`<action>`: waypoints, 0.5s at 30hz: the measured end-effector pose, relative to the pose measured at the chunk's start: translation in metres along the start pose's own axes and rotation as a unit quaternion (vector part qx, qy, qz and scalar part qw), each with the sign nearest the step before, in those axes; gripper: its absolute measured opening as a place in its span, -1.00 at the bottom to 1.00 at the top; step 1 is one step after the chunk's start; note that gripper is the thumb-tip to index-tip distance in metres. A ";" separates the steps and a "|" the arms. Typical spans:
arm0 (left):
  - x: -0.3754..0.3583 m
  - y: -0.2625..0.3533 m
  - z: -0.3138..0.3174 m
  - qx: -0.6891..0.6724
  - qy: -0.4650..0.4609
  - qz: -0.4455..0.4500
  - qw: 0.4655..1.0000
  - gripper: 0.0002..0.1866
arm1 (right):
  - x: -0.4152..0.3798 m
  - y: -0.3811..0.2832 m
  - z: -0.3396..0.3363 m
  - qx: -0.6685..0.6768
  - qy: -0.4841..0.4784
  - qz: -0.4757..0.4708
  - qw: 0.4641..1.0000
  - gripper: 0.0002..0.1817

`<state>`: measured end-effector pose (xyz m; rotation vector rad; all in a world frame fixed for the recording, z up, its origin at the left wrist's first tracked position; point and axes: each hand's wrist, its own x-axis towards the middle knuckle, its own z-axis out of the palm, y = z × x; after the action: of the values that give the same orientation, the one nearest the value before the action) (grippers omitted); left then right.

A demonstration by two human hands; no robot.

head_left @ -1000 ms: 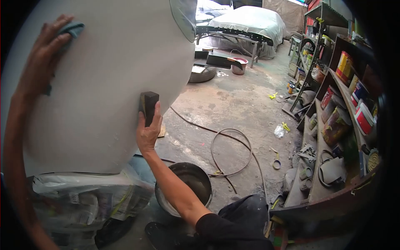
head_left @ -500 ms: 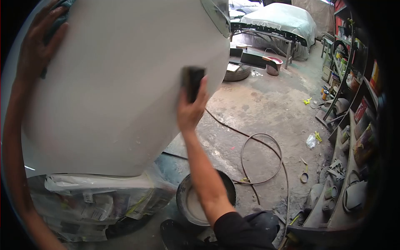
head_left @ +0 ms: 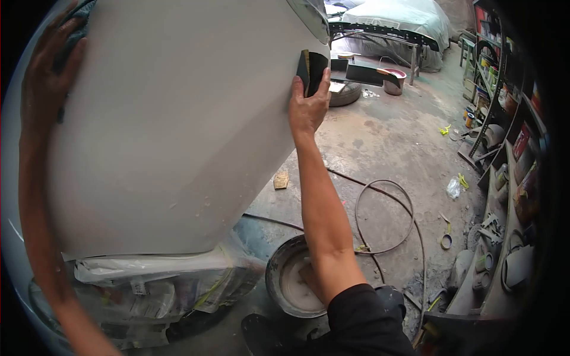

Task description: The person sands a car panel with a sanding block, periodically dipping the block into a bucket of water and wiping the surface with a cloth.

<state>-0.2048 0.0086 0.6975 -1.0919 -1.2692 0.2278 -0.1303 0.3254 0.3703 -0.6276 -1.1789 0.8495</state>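
Note:
A pale grey car panel fills the left and centre, with part of a lamp at its upper right. Near the panel's right edge, my right hand grips a dark sanding block between thumb and fingers. My left hand is at the upper left against the car, holding a bluish cloth, partly hidden by the fingers. Below my right forearm stands a round bucket of cloudy water.
A hose loops across the floor. Plastic and paper sheeting covers the area under the panel. Shelves with cans line the right side. A red-rimmed pail, a tyre and a covered car are farther back.
My right hand and the block have moved right and up to the panel's edge. My left hand stays at the cloth, and the view has shifted slightly.

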 end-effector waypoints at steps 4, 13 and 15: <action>-0.001 0.003 -0.002 -0.003 0.007 0.011 1.000 -0.60 | -0.118 -0.008 -0.004 0.032 0.005 -0.175 0.984 -0.24; 0.016 0.008 -0.010 -0.014 0.052 0.134 0.989 -0.62 | 0.020 0.019 -0.002 0.009 -0.002 -0.047 0.999 -0.18; 0.014 0.013 -0.011 0.006 0.045 0.119 0.992 -0.61 | -0.021 -0.005 -0.005 0.004 -0.020 -0.025 0.999 -0.18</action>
<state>-0.1855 0.0189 0.6975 -1.2293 -1.0562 0.3622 -0.1278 0.3052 0.3618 -0.5738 -1.2220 0.8268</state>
